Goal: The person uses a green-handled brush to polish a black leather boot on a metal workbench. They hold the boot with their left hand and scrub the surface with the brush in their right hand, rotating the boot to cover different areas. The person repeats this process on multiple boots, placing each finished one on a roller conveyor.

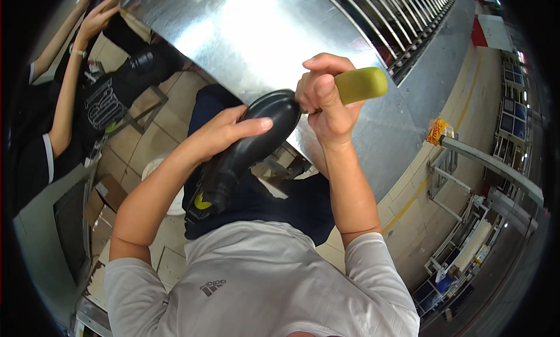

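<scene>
Grey shirt point(256, 273) fills the near edge, the wearer's two bare forearms reaching away from it. Beyond it, a black shoe point(245, 153) slants over the lap, its rounded toe pointing far and right, a yellow patch point(201, 201) at its near end. The left hand point(230, 130) clasps the shoe from the left, thumb laid across its top. The right hand point(329, 101), at the toe, is curled around a yellow-green handle point(361, 85) that juts out to the right; whatever lies at its other end is hidden. The step in hand looks like working a tool at the toe; the next move probably calls for a firm left grip and a controlled right wrist. Dark trousers point(274, 211) lie beneath, a shiny metal table point(245, 51) beyond, metal bars point(396, 16) far right. Far left, a co-worker's hand point(96, 19) reaches to the table's edge.
</scene>
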